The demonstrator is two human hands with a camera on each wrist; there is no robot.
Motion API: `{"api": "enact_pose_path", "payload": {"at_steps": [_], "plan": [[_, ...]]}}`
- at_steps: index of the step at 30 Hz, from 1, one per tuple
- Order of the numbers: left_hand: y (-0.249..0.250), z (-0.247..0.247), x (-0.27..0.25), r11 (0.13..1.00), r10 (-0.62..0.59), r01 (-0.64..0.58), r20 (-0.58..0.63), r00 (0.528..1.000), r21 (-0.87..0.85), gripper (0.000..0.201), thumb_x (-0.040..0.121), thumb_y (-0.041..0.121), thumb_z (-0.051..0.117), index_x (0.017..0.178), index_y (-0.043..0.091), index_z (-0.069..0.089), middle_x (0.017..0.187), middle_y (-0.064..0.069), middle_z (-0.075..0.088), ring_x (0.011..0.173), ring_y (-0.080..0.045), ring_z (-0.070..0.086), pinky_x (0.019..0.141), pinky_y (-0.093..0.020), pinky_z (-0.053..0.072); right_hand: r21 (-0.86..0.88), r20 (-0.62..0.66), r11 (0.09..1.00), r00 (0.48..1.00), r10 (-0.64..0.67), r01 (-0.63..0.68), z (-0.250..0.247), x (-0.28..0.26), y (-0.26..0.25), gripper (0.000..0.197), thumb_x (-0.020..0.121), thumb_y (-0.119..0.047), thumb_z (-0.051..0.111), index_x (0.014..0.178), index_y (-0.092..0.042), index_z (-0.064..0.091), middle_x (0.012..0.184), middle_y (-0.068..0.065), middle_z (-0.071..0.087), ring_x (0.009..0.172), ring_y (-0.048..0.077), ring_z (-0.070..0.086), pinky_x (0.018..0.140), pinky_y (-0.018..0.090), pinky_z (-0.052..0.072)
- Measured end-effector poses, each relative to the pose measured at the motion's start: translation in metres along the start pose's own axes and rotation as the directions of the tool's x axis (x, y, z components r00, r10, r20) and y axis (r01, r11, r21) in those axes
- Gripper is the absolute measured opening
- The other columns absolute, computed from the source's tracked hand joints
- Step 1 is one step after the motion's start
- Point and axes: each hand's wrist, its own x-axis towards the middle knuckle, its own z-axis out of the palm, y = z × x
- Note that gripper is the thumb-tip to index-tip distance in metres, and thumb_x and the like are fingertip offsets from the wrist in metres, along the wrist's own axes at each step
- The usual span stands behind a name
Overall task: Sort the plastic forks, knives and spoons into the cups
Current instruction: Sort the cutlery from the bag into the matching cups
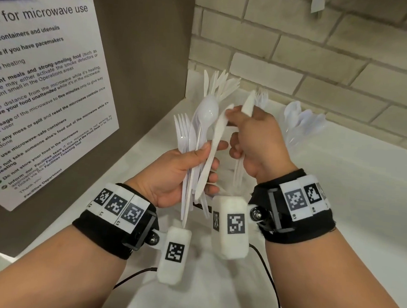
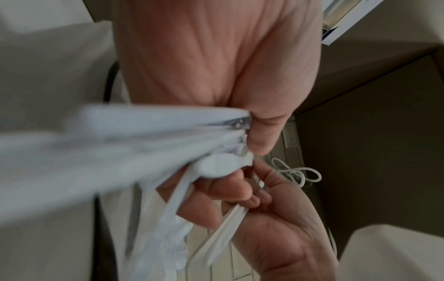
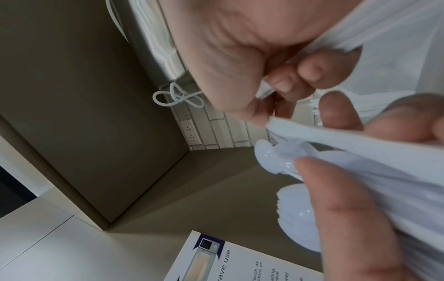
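My left hand (image 1: pixel 210 161) grips a mixed bundle of white plastic forks, spoons and knives (image 1: pixel 199 129), held upright over the counter. Its handles blur across the left wrist view (image 2: pixel 120 142). My right hand (image 1: pixel 236 129) pinches the top of one knife (image 1: pixel 219 131) in that bundle between thumb and forefinger. The same hand keeps a few knives (image 1: pixel 248 104) clamped in its palm. Behind the hands stand sorted knives (image 1: pixel 220 83), forks (image 1: pixel 262 95) and spoons (image 1: pixel 299 124). Their cups are mostly hidden; only the clear spoon cup shows faintly.
A brown panel (image 1: pixel 145 43) with a microwave-use poster (image 1: pixel 35 84) closes off the left. A pale brick wall (image 1: pixel 323 54) runs behind the white counter (image 1: pixel 349 210). Black cables (image 1: pixel 270 277) hang below my wrists. A wall socket (image 3: pixel 191 131) sits in the corner.
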Motion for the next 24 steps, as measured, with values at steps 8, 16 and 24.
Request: {"api": "enact_pose_path", "payload": {"at_steps": [8, 16, 24], "plan": [[0.000, 0.005, 0.004, 0.984, 0.048, -0.018, -0.168, 0.985, 0.175, 0.026, 0.079, 0.030, 0.064, 0.090, 0.007, 0.060, 0.070, -0.003, 0.061, 0.050, -0.014, 0.055, 0.050, -0.030, 0.053, 0.193, -0.309, 0.939, 0.926, -0.217, 0.284, -0.001, 0.006, -0.004, 0.009, 0.102, -0.022, 0.041, 0.102, -0.013, 0.045, 0.068, 0.002, 0.064, 0.049, 0.010, 0.052, 0.044, 0.024, 0.038], [-0.004, 0.004, 0.006, 0.980, 0.078, -0.051, -0.140, 0.987, 0.190, 0.039, 0.079, 0.035, 0.062, 0.109, 0.011, 0.059, 0.069, 0.002, 0.043, 0.052, -0.009, 0.039, 0.049, -0.024, 0.037, -0.216, 0.032, 0.928, 0.952, -0.304, 0.303, -0.002, 0.002, 0.003, 0.013, 0.089, -0.024, 0.067, 0.080, -0.019, 0.059, 0.058, -0.011, 0.056, 0.037, 0.000, 0.044, 0.039, 0.018, 0.036], [0.000, 0.000, 0.005, 0.994, 0.046, -0.039, -0.064, 0.997, 0.102, 0.031, 0.084, 0.035, 0.058, 0.104, 0.012, 0.057, 0.072, -0.001, 0.047, 0.061, -0.012, 0.045, 0.056, -0.026, 0.044, -0.406, 0.151, 0.867, 0.957, -0.248, 0.288, -0.001, 0.003, 0.013, 0.016, 0.075, -0.019, 0.080, 0.072, -0.008, 0.069, 0.068, 0.005, 0.071, 0.067, 0.019, 0.070, 0.064, 0.031, 0.057]]}}
